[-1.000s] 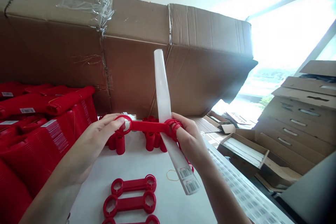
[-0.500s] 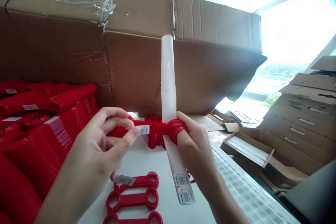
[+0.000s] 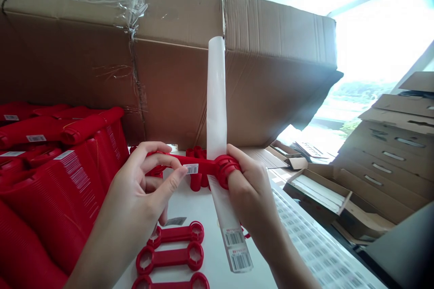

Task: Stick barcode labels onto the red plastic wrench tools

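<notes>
My left hand [image 3: 145, 185] pinches a small barcode label [image 3: 192, 169] between thumb and fingertips, against the shaft of a red plastic double-ended ring wrench [image 3: 203, 163]. Whether the label is fully stuck down, I cannot tell. A second barcode label [image 3: 175, 221] hangs by the lower fingers of that hand. Closed round the wrench's right ring end is my right hand [image 3: 249, 185], which also grips a long white strip of backing paper [image 3: 217, 99]. The strip stands upright behind the wrench, its lower end carrying two barcode labels. Below lie several similar red wrenches [image 3: 172, 257] in a column.
Red rolled bundles with barcode labels [image 3: 64, 162] are stacked at left. A big cardboard box [image 3: 176, 86] looms behind the white table [image 3: 183, 207]. Label sheets [image 3: 305, 235] cover the table's right side. Open cartons [image 3: 318, 189] stand further right.
My left hand has moved right, carrying the pinched label along the wrench shaft towards the right ring. The second label has moved right and up with it. My right hand has barely shifted.
</notes>
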Tool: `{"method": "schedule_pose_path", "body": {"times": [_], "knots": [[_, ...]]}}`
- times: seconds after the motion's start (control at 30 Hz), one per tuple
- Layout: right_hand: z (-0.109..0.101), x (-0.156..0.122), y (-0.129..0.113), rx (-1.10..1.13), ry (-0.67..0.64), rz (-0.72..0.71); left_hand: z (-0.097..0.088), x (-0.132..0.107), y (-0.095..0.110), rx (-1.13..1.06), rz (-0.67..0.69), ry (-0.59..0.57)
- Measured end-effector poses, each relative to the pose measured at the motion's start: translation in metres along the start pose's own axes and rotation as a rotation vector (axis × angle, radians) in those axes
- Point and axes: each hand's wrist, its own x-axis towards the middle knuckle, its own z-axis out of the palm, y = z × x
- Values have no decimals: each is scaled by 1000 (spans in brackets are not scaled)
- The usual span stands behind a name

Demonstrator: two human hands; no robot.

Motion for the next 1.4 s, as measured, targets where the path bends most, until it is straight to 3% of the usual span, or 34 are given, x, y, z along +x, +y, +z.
{"method": "schedule_pose_path", "body": {"times": [1.03,1.2,1.33,1.4], "knots": [[2,-5,-6,54,-43,55,3,3,1,2,-52,-22],[4,-7,-7,89,-66,50,5,13,-14,70,13,52],[1,-4,-9,127,-37,94,5,21,-22,273,54,201],[2,-3,-9,143,-31,106,8,20,-23,281,74,205]]}}
